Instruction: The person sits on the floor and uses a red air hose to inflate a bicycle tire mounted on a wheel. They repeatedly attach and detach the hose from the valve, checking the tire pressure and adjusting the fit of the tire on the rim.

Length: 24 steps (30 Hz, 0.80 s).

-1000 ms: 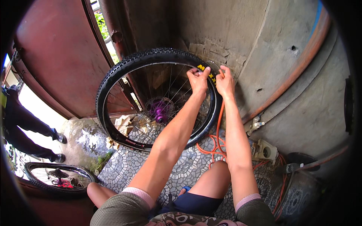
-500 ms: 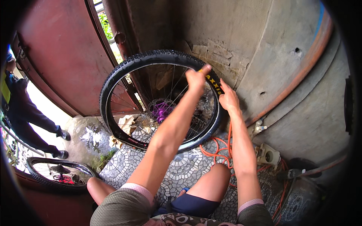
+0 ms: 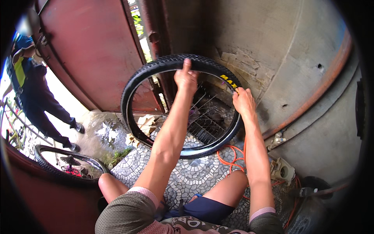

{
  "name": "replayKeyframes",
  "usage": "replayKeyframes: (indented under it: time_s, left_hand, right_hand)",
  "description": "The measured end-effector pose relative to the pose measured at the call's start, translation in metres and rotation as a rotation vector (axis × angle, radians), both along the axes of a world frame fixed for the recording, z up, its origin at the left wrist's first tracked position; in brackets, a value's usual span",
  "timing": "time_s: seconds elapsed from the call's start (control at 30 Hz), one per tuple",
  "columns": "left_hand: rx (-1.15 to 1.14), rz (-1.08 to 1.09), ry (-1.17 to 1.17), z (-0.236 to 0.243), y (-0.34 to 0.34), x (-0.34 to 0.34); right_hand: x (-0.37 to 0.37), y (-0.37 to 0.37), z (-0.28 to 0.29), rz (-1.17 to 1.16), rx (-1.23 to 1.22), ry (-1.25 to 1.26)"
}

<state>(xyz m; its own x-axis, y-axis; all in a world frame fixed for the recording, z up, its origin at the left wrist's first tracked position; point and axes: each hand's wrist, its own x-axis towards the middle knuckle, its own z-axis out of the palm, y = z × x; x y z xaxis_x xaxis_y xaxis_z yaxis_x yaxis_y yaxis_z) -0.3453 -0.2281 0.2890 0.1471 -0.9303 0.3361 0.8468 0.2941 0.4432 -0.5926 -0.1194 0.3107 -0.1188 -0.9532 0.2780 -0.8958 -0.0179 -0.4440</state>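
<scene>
A bicycle wheel (image 3: 129,97) with a knobbly black tyre and yellow lettering stands upright on the stone floor in front of me. At its top, my left hand (image 3: 186,80) is closed on the rim and tyre, thumb laid up against the tyre's sidewall. Lower down on the right side, beside the lettering, my right hand (image 3: 244,101) grips the tyre with fingers curled round it. Part of the purple hub is hidden behind my left forearm. Whether the tyre bead sits fully inside the rim, I cannot tell.
A second wheel (image 3: 43,156) with a cassette lies at the lower left. Beyond it stands a person (image 3: 33,89) in dark clothes, by a red metal gate (image 3: 89,50). An orange hose (image 3: 222,158) coils on the pebble-mosaic floor (image 3: 179,175). A pale machine part (image 3: 282,171) sits by the right wall.
My left hand has shifted leftward along the tyre from near the lettering to the top. The wheel has turned somewhat, and my right hand now grips beside the lettering. The view has swung left.
</scene>
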Motion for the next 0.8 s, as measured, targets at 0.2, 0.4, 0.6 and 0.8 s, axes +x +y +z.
replayKeyframes:
  time_s: [0.2,0.4,0.6,0.8]
  left_hand:
    - [0.189,0.001,-0.344,-0.011,0.031,-0.041]
    - [0.37,0.152,0.01,0.025,0.023,-0.03]
    - [0.488,0.175,-0.004,0.021,0.028,-0.068]
    - [0.307,0.02,-0.202,-0.003,0.03,-0.071]
  right_hand:
    - [0.092,-0.005,0.039,0.266,-0.19,-0.177]
    - [0.085,-0.029,0.034,0.288,-0.259,-0.439]
    - [0.071,-0.034,0.026,0.271,-0.11,-0.617]
    - [0.072,-0.028,0.009,0.308,-0.134,-0.71]
